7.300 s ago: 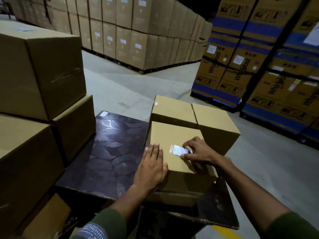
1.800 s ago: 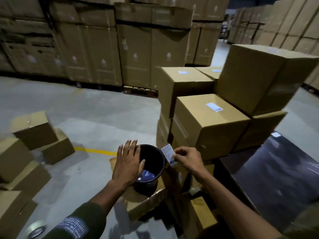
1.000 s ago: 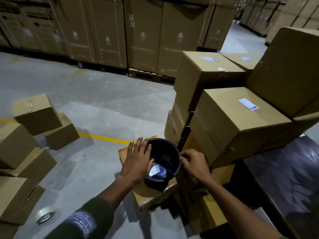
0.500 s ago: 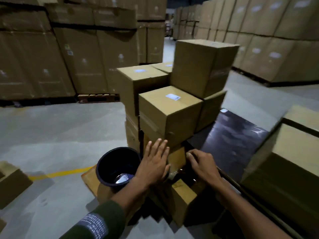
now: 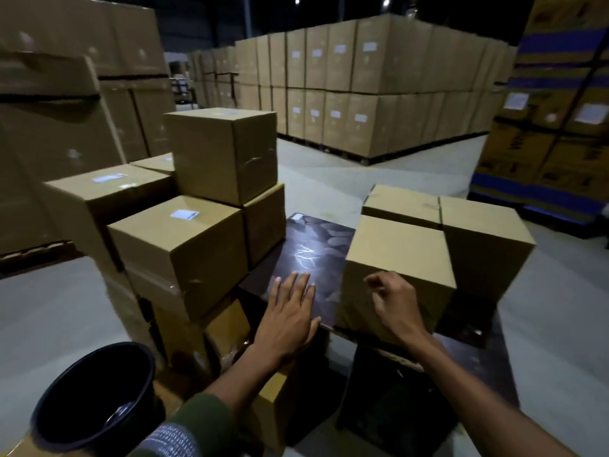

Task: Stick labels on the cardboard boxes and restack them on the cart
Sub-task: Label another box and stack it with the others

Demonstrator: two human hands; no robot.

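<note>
The cart's dark glossy deck [image 5: 311, 249] runs down the middle. Three plain cardboard boxes stand on its right side; the near box [image 5: 400, 250] faces me. My right hand [image 5: 393, 303] hovers at that box's front face with curled fingers, thumb against forefinger; I see nothing between them. My left hand [image 5: 290, 313] lies flat, fingers straight, over the deck's near edge. Left of the deck rises a stack of boxes: one [image 5: 179, 255] carries a white label [image 5: 184, 214], and another labelled box [image 5: 108, 189] stands behind it. A taller box [image 5: 227, 153] tops the stack.
A black bucket [image 5: 95, 397] sits at the lower left on flattened cardboard. Walls of palletised cartons [image 5: 362, 94] close the back, and blue-banded cartons [image 5: 547, 133] line the right. Large cartons [image 5: 49, 127] stand at the left. Bare concrete floor [image 5: 329, 173] lies beyond the cart.
My view has swung right, from the bucket to the cart. Both hands have risen from beside the bucket; the left is now over the deck, the right at the near box.
</note>
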